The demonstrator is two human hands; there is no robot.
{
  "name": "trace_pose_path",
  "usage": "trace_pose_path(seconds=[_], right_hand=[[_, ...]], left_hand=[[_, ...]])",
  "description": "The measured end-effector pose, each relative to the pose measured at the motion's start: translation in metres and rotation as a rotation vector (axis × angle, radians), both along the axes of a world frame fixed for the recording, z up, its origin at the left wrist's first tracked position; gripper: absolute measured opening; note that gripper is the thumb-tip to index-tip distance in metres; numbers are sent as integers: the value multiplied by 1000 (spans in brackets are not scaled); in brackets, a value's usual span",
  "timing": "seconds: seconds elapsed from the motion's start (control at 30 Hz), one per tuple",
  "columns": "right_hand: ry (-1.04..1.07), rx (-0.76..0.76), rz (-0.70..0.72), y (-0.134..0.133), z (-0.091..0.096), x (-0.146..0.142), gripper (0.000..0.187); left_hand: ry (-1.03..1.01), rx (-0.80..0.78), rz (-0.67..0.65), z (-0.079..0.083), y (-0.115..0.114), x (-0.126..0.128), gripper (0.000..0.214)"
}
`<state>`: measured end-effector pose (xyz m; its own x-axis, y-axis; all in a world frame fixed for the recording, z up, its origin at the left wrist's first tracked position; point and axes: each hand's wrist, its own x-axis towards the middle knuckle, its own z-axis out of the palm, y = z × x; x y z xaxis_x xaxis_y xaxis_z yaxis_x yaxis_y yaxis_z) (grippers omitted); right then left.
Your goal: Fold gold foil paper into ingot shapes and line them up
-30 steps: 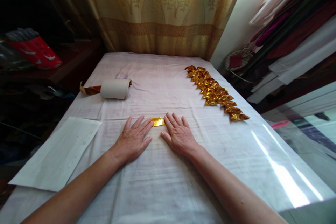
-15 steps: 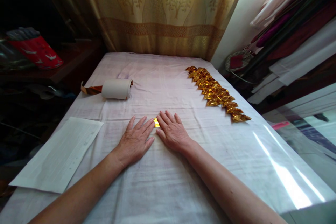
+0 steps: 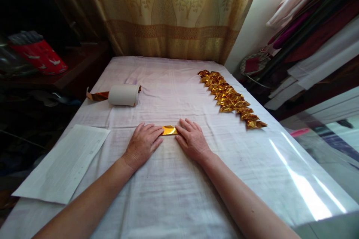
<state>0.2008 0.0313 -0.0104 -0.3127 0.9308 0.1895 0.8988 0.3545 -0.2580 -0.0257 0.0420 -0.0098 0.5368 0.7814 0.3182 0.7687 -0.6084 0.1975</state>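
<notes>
A narrow folded strip of shiny gold foil paper point(image 3: 169, 130) lies across the white cloth in front of me. My left hand point(image 3: 141, 142) rests palm down at its left end, fingertips on the foil and thumb apart below. On the right end, the fingertips of my right hand point(image 3: 193, 138) press down, its fingers extended and slightly bent. Both hands are open, and they cover the strip's ends. Further off to the right, folded gold foil pieces point(image 3: 228, 97) form a long overlapping row.
A whitish roll point(image 3: 123, 95) with a brown-gold strip sticking out lies at the back left. Nearer, a white printed sheet point(image 3: 63, 164) is on the cloth point(image 3: 168, 194). A red holder point(image 3: 40, 56) stands on dark furniture. Behind the table hangs a gold curtain point(image 3: 174, 11).
My hands have slid apart along the gold foil strip, the right one moving further right. More of the strip shows between them. The fingers are a little closer together.
</notes>
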Motion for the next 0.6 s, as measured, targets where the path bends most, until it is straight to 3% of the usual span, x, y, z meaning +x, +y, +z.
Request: trace_pose_path(seconds=[0.13, 0.33, 0.6], right_hand=[[40, 137, 28, 1, -5, 2, 27], [56, 188, 68, 2, -9, 1, 23], [94, 77, 27, 3, 3, -3, 28]], left_hand=[[-56, 4, 31, 0, 3, -1, 23], [-73, 8, 65, -4, 7, -2, 25], [-30, 25, 85, 2, 6, 1, 31]])
